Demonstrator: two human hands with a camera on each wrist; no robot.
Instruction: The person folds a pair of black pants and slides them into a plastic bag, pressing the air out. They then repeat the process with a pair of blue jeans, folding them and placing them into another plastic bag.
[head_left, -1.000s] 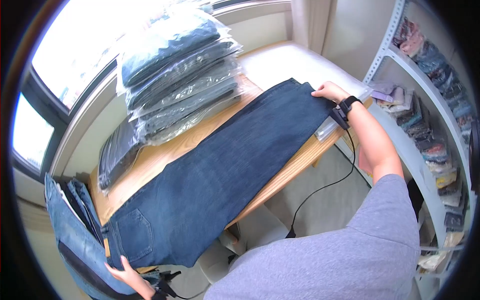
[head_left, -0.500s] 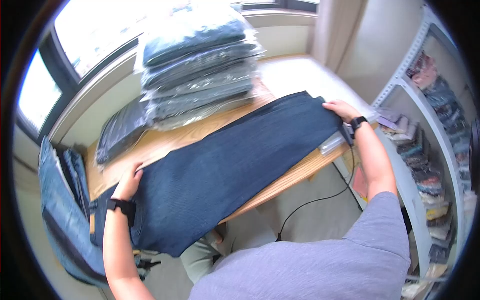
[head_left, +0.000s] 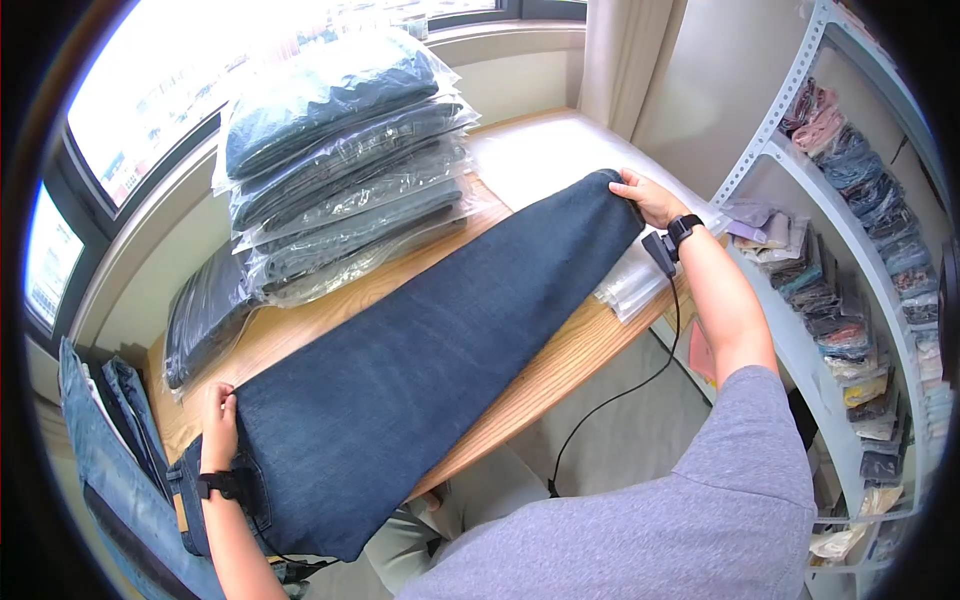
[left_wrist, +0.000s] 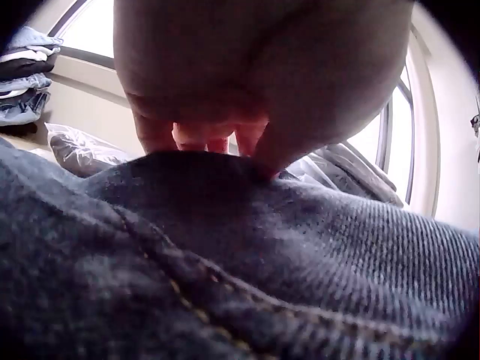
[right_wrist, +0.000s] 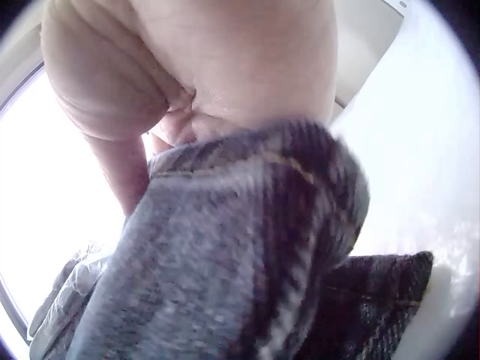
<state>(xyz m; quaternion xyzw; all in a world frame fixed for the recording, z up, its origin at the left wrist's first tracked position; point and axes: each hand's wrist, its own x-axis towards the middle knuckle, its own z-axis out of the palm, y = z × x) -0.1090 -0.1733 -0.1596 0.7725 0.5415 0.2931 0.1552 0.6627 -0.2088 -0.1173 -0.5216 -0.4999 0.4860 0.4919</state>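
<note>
A pair of dark blue jeans (head_left: 400,330) lies lengthwise across the wooden table, its waistband and back pocket toward the lower left. At the hem end, my right hand (head_left: 650,197) grips the cuff, its thumb over the cloth; the right wrist view shows the stitched hem (right_wrist: 247,161) bunched under that hand. My left hand (head_left: 219,425) pinches the jeans' far edge near the back pocket. In the left wrist view its fingers (left_wrist: 251,139) come down on a raised fold of denim above a seam.
Behind the jeans stands a stack of bagged folded jeans (head_left: 345,150), with another dark bagged bundle (head_left: 210,310) beside it. Lighter jeans (head_left: 120,470) hang at the table's left end. Clear plastic bags (head_left: 630,290) lie under the hem end. A metal shelf (head_left: 780,140) holds packed clothes at right.
My left hand has moved from the waistband to the jeans' far edge near the pocket. My right hand stays at the hem, whose end now looks narrower and more bunched.
</note>
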